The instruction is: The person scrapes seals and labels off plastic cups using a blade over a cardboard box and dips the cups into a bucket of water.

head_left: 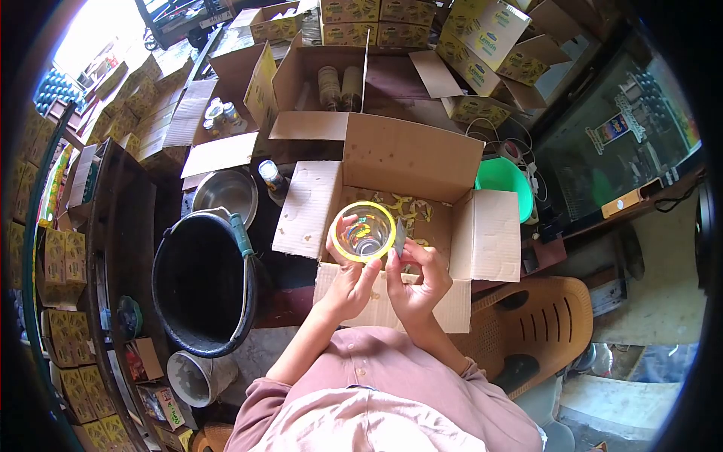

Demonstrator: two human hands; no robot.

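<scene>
A clear cup with a yellow rim [364, 232] and coloured print is held over an open cardboard box [407, 154]. My left hand [348, 282] is wrapped round its left and lower side. At the cup's right edge, my right hand [420, 280] pinches a small flat grey piece [401, 236], whose exact nature I cannot make out. Yellowish scraps [410, 207] lie on the bottom of the box, below the cup.
A black bucket [199, 290] and a metal bowl [226, 197] stand at the left, near a small jar [271, 175]. Right of the box are a green basin [506, 184] and a brown plastic chair [550, 324]. Several cartons [482, 45] stack up behind.
</scene>
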